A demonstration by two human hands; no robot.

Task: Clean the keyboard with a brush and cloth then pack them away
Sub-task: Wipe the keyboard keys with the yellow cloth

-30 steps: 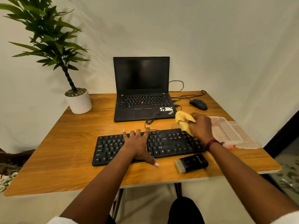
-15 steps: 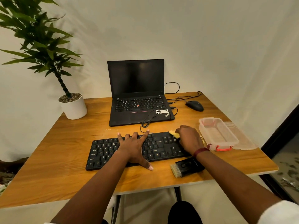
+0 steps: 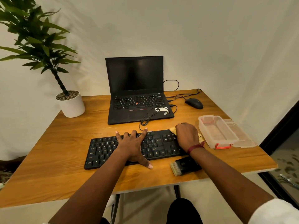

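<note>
**Q:** What lies nearest the person?

**A:** A black brush [image 3: 184, 165] with pale bristles. It lies flat on the wooden table [image 3: 48, 151], just in front of the right end of the keyboard [image 3: 102, 149], partly under the right forearm.

**Q:** And the hands?

**A:** The left hand [image 3: 132, 144] rests flat on the keyboard's middle, fingers straight and spread, gripping nothing. The right hand [image 3: 186, 137] is on the keyboard's right end. Its fingers curl over a yellow cloth [image 3: 172, 130], which peeks out on both sides.

**Q:** What crowds the space?

**A:** Just right of the keyboard stands a clear box [image 3: 216, 131], its lid [image 3: 242, 138] alongside, near the table's right edge. Behind the keyboard, a looped cable [image 3: 148, 118] lies against an open laptop [image 3: 137, 94]. A mouse [image 3: 194, 103] sits behind-right and a potted plant [image 3: 71, 104] behind-left. Left of the keyboard, a wide stretch of tabletop runs to the edge.
</note>
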